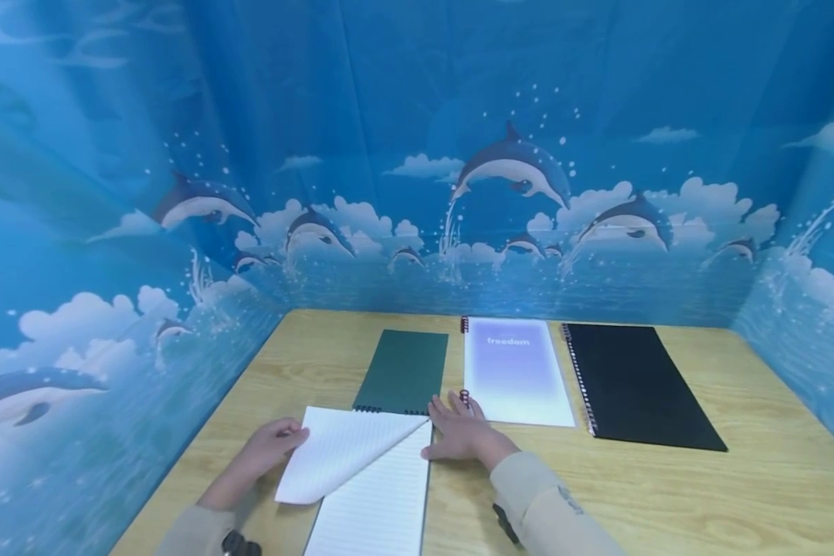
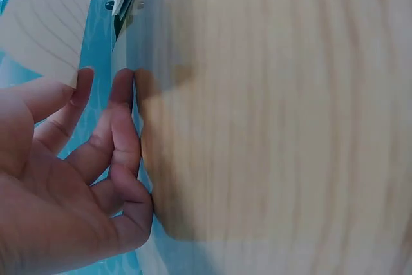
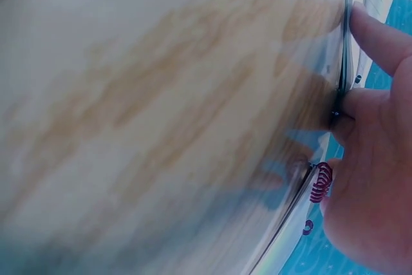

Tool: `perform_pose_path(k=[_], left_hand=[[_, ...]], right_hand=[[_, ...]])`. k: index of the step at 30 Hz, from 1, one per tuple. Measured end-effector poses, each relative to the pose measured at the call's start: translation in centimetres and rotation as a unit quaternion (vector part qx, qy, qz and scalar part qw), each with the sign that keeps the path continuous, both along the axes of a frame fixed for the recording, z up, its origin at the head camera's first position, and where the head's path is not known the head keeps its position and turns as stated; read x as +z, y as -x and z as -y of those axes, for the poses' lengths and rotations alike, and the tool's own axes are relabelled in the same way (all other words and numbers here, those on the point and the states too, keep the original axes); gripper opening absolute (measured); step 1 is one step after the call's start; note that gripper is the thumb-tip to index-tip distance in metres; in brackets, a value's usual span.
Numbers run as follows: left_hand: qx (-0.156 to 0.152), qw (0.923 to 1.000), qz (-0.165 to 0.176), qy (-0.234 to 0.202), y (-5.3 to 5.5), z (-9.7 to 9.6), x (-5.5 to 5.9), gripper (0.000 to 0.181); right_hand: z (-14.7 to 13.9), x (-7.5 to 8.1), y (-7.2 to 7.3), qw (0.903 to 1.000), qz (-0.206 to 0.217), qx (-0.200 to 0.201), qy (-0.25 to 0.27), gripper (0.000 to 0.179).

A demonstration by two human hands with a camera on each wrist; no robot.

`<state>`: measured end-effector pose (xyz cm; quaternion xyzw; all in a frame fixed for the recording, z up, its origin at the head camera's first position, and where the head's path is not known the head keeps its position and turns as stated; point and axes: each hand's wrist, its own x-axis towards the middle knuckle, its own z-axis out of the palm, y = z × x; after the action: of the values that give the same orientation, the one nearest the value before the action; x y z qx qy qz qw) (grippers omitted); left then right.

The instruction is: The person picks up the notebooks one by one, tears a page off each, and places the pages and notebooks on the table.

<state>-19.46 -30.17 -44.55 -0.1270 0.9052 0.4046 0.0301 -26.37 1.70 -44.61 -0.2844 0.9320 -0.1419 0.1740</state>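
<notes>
Green-covered spiral notebook point(image 1: 392, 463): lay open left of the purple notebook point(image 1: 517, 378), near end cut off. Lined page point(image 1: 340, 452): half-turned, corner pinched by left hand point(image 1: 272, 446). Right hand point(image 1: 462, 434): fingers spread at notebook's right edge, obscuring purple notebook's near coil.

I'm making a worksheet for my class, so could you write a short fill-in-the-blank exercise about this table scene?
1. The lifted page is pinched by the person's ____ hand.
2. The purple notebook has the word "____" on its cover.
3. In the head view, the black notebook lies to the ____ of the purple one.
4. The animals printed on the blue backdrop are ____.

Missing words: left; freedom; right; dolphins.
</notes>
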Motion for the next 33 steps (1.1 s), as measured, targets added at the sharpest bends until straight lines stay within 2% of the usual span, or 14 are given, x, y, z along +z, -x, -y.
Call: perform_pose_path(k=[5,15,23,27,33], left_hand=[[-0.005,1.0000,0.002,-0.006,0.1,0.4,0.1,0.022],[-0.007,0.9994,0.031,-0.015,0.1,1.4,-0.3,0.026],[-0.040,0.9986,0.001,-0.034,-0.3,2.0,-0.5,0.021],[-0.041,0.9982,-0.001,-0.043,-0.4,2.2,-0.5,0.021],[-0.027,0.9987,-0.006,-0.044,-0.2,2.1,-0.6,0.020]], right_hand=[[0.1,0.0,0.0,1.0000,-0.001,0.000,0.000,0.081],[0.2,0.1,-0.1,1.0000,0.003,0.000,-0.001,0.081],[0.5,0.1,-0.4,1.0000,-0.001,-0.002,-0.005,0.081],[0.4,0.3,-0.4,1.0000,-0.003,-0.005,-0.005,0.081],[0.1,0.4,-0.3,0.9999,0.001,-0.013,0.005,0.081]])
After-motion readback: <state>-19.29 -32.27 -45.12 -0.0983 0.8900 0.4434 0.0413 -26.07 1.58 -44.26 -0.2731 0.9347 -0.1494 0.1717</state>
